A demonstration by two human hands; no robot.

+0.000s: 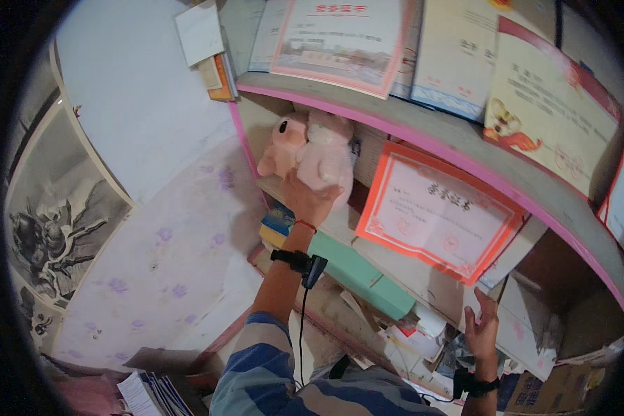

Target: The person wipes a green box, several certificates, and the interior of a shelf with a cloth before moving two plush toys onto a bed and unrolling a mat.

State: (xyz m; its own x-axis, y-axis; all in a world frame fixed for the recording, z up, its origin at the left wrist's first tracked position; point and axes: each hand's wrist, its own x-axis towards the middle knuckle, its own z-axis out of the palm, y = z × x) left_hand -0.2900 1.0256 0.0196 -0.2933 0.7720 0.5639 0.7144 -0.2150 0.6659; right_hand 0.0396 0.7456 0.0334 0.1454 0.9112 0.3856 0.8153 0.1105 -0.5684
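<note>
Two plush toys sit side by side in the upper left compartment of the shelf: a pale pink plush toy (328,156) and, to its left, a peach-pink plush toy (284,147) with a dark eye or nose. My left hand (310,200) grips the pale pink one low on its front, thumb out to the right; part of the fingers is hidden against the plush. My right hand (481,324) is apart from everything, palm turned inward, fingers and thumb spread. It is nearest to the lower right corner of a red-bordered certificate (440,211) leaning on the same shelf.
Several certificates (340,41) stand along the upper shelf with its pink edge (423,118). Below the toys lie a long green box (360,270) and a blue and yellow box (277,225). Papers (423,333) crowd the lower shelf. A floral-patterned wall (166,263) stands at left.
</note>
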